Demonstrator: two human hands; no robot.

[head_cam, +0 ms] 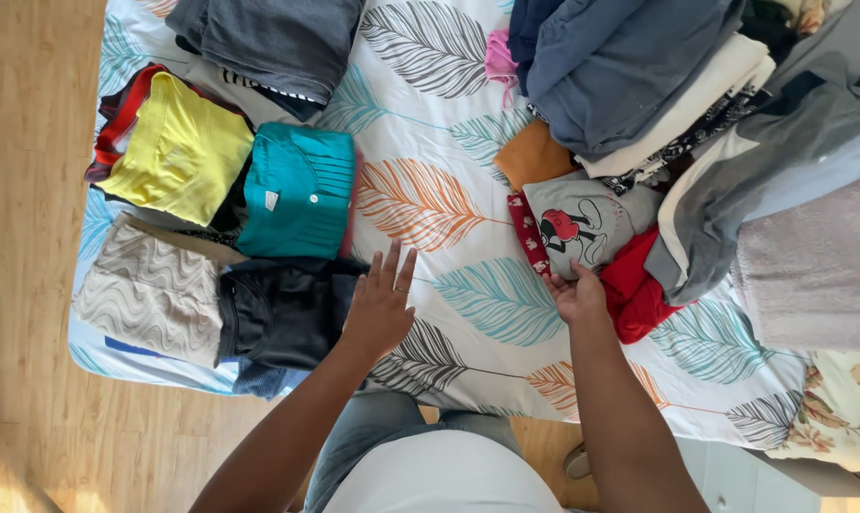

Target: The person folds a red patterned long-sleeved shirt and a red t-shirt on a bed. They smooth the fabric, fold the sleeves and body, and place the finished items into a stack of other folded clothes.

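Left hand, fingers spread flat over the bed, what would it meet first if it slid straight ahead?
Probably the folded teal top: the left hand points up the bedspread toward its right edge, though it might slip just past.

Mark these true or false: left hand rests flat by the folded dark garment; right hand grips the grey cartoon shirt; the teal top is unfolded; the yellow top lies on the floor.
1. The left hand is flat by the folded dark garment: true.
2. The right hand grips the grey cartoon shirt: true.
3. The teal top is unfolded: false, it is folded.
4. The yellow top lies on the floor: false, it lies on the bed.
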